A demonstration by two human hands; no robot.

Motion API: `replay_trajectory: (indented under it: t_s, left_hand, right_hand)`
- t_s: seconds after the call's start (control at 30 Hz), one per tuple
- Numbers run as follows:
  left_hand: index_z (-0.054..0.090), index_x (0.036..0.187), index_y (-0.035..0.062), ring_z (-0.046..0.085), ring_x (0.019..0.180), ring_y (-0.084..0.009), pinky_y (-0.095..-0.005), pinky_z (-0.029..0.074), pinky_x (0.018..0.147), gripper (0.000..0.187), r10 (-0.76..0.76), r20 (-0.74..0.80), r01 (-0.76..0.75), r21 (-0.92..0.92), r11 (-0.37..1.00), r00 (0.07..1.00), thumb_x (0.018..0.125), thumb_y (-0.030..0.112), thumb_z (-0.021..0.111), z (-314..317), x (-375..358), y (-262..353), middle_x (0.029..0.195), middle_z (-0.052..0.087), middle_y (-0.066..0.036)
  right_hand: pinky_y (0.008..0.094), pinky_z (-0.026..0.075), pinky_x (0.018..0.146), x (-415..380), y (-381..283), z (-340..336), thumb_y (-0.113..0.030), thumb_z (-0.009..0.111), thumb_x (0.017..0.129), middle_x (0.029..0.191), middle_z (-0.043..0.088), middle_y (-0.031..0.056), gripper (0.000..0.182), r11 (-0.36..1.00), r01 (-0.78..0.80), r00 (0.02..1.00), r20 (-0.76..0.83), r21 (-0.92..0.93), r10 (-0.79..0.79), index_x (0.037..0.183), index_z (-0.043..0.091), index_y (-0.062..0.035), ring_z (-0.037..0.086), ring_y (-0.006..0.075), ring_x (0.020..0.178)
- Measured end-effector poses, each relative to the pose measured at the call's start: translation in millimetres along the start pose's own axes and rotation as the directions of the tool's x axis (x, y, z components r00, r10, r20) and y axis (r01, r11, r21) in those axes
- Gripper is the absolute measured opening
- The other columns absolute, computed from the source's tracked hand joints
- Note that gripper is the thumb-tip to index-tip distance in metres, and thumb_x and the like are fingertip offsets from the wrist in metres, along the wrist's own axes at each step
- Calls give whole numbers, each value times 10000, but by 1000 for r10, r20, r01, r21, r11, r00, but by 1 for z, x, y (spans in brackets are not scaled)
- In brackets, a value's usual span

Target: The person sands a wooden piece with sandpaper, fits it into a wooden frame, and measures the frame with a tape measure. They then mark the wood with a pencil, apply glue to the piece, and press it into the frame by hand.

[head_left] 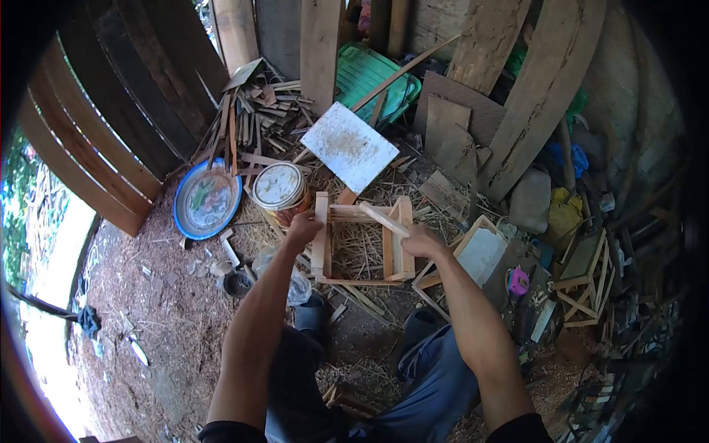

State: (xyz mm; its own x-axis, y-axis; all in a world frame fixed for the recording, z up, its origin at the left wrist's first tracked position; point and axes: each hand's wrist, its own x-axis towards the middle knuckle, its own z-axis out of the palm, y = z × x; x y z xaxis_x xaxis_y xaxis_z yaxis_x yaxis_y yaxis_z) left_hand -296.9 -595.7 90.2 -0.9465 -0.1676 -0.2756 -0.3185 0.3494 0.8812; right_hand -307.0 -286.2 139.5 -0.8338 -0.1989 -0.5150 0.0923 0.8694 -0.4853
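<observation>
While the left hand point(303, 225) grips one post of the wooden frame point(360, 244), the right hand point(421, 240) pinches a thin slat point(382, 218) — fingers closed on it.

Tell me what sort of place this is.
Most likely a rough outdoor woodworking shed. Planks lean against the wall, offcuts lie heaped on the shaving-strewn dirt floor, and the left hand and right hand hold a half-built wooden frame.

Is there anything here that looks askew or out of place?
Yes. On the wooden frame, the slat under the right hand lies diagonally, not square. The left hand grips the frame's left post.
</observation>
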Motion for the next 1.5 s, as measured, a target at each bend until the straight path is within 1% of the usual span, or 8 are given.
replay_trajectory:
  t_s: [0.2, 0.3, 0.5, 0.67, 0.83, 1.0, 1.1, 1.5]
  left_hand:
    - [623, 1060, -36, 639, 824, -296, -428, 479, 776, 474, -64, -67, 78, 232, 970, 996, 802, 359, 587, -8, 5, 15, 902, 663, -202]
    - [629, 1027, -72, 645, 816, -250, -387, 499, 734, 532, 23, -96, -23, 8, 1000, 995, 828, 421, 611, -14, -25, 78, 872, 663, -192]
    - [615, 1007, -44, 643, 791, -141, -241, 514, 686, 335, 111, 281, -81, -117, 990, 953, 877, 264, 635, -41, -41, 100, 908, 652, -124]
    - [539, 1081, -69, 640, 885, -207, -265, 550, 802, 330, 24, 147, 60, -544, 837, 989, 878, 178, 624, -50, -25, 56, 999, 613, -150]
    - [509, 1064, -91, 621, 945, -244, -288, 541, 856, 306, -9, 218, 135, -573, 808, 976, 882, 133, 609, -45, -14, 19, 1043, 579, -167]
    - [572, 996, -88, 644, 771, -201, -273, 556, 745, 235, -80, 99, 119, -507, 854, 992, 843, 74, 643, -38, -11, 7, 905, 630, -134]
    - [634, 935, -77, 618, 648, -148, -246, 516, 617, 186, -138, 41, 142, -109, 984, 990, 811, 57, 671, -38, -14, 8, 780, 651, -101]
    - [646, 961, -100, 649, 691, -171, -248, 526, 618, 218, -90, 22, 93, -281, 955, 996, 783, 25, 663, -28, -10, -10, 814, 671, -140]
  right_hand:
    - [424, 481, 820, -20, -28, -17, -237, 524, 788, 1026, 634, 185, 425, 991, 70, 995, -62, -116, -78, 1176, 543, -66, 614, 338, 950]
    - [432, 481, 820, -42, -52, -17, -263, 545, 797, 1022, 634, 183, 443, 969, 167, 977, -102, -184, -188, 1198, 527, -75, 610, 345, 952]
    - [435, 484, 812, -41, -69, -11, -346, 618, 794, 1028, 638, 173, 491, 913, 345, 917, -129, -216, -377, 1194, 544, -73, 622, 345, 921]
    - [324, 505, 688, -27, -36, -29, -213, 613, 865, 920, 634, 120, 426, 931, 247, 969, -43, 270, -245, 1229, 512, -14, 634, 207, 825]
    - [291, 552, 740, -18, -6, -21, -14, 509, 909, 1004, 556, 117, 287, 598, 132, 991, -113, 791, -69, 1184, 498, 67, 615, 189, 851]
    - [282, 577, 703, -8, -1, -8, 29, 559, 861, 966, 587, 149, 240, 524, 124, 986, -164, 843, 30, 1090, 535, 98, 631, 207, 816]
    - [281, 581, 688, -7, -2, -8, 36, 584, 839, 934, 600, 150, 229, 573, 85, 983, -163, 815, 87, 1055, 543, 96, 643, 213, 786]
    - [290, 578, 692, 5, 17, 3, 52, 579, 818, 916, 624, 164, 156, 623, 86, 965, -220, 778, 141, 968, 593, 94, 656, 227, 789]
